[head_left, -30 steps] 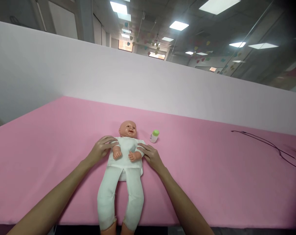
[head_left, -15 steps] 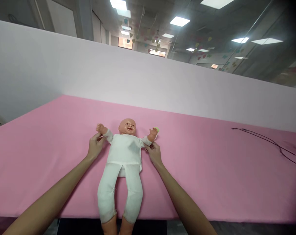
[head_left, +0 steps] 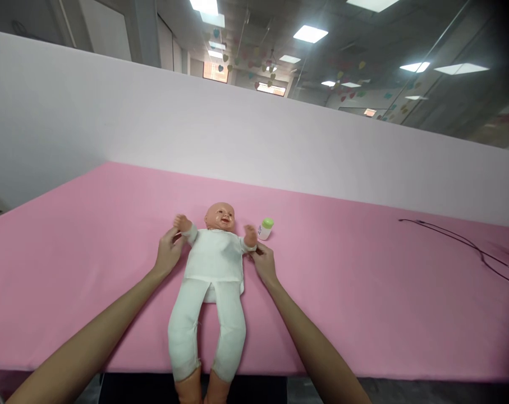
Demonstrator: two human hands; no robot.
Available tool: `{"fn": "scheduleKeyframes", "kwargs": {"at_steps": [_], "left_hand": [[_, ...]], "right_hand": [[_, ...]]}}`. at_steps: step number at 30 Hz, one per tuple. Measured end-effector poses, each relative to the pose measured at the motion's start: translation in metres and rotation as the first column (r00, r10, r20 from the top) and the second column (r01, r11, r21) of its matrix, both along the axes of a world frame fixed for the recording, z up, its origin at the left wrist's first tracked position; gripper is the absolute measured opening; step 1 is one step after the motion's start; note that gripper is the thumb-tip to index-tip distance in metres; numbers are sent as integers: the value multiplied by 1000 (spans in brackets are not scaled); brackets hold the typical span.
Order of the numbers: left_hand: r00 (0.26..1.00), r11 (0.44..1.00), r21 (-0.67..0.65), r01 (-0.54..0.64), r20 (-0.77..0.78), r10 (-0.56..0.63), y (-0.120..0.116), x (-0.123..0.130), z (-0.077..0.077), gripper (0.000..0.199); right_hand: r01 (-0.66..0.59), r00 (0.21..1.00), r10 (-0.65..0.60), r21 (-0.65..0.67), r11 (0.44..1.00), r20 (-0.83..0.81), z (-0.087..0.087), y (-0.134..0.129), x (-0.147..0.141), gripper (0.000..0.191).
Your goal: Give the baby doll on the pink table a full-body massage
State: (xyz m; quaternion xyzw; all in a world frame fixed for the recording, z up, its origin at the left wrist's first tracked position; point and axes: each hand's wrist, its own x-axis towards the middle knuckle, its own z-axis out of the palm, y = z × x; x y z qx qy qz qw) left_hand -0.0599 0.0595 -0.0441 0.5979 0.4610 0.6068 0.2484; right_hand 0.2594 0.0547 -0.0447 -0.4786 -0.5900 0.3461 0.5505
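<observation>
A baby doll [head_left: 214, 258] in a white top and white trousers lies face up on the pink table cover [head_left: 355, 292], its feet reaching past the front edge. My left hand [head_left: 169, 251] is closed around the doll's arm on the left, at the sleeve near the wrist. On the other side my right hand [head_left: 263, 262] pinches the doll's other sleeve, just below its small hand. Both doll arms are raised a little outward. Just beyond my right hand stands a small white bottle [head_left: 265, 229] with a green cap.
A thin black cable [head_left: 460, 240] lies looped on the right of the table. Behind the table runs a white partition [head_left: 254, 140]. Below the front edge something dark [head_left: 132, 388], perhaps a seat, shows. A reddish shape touches the right border.
Both of the doll's forearms have swung inward toward its body, with my hands still on the sleeves. The green-capped bottle, mostly hidden before, now shows fully.
</observation>
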Motion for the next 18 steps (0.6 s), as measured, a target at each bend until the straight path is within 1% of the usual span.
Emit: {"fn": "scheduleKeyframes", "kwargs": {"at_steps": [1, 3, 4, 5, 6, 7, 9, 11, 12, 14, 15, 17, 18], "left_hand": [[993, 997, -64, -39, 112, 46, 1, -1, 0, 30], [957, 985, -165, -55, 274, 99, 3, -4, -1, 40], [943, 981, -191, -46, 315, 106, 4, -5, -2, 44], [940, 979, -201, -38, 326, 104, 5, -6, -2, 45], [948, 980, -196, -38, 303, 98, 5, -7, -2, 44], [964, 984, -172, -47, 252, 90, 5, -7, -2, 40], [994, 995, -74, -60, 83, 66, 3, -6, -2, 30], [993, 998, 58, -3, -115, 10, 0, -4, -1, 26], [977, 990, 128, 54, -211, -26, -2, -2, -1, 27], [921, 952, 244, 187, -381, -83, -5, 0, 1, 31], [891, 928, 283, 241, -445, -96, -6, 0, 1, 33], [854, 902, 316, 296, -511, -101, -6, 0, 1, 35], [853, 904, 310, 294, -511, -102, -6, 0, 0, 35]], "right_hand": [[34, 997, -38, -57, 998, -63, 0, 1, 1, 22], [57, 984, -79, -132, 990, -160, 1, 2, 3, 35], [58, 978, -86, -148, 987, -192, 2, 2, 5, 40], [56, 974, -88, -156, 986, -208, 3, 2, 6, 43], [50, 975, -82, -157, 986, -206, 4, 2, 6, 43], [44, 979, -73, -151, 987, -188, 5, 1, 6, 42], [16, 993, -29, -106, 994, -115, 7, -1, 5, 32], [-53, 999, 53, -8, 999, -3, 8, -3, 3, 20], [-108, 992, 105, 50, 993, 66, 8, -5, 2, 21], [-231, 958, 198, 145, 962, 209, 7, -7, 1, 34], [-279, 935, 227, 171, 945, 271, 6, -8, 1, 40], [-322, 907, 247, 182, 929, 341, 3, -9, 1, 44], [-311, 911, 238, 181, 933, 337, 2, -9, 1, 45]]}}
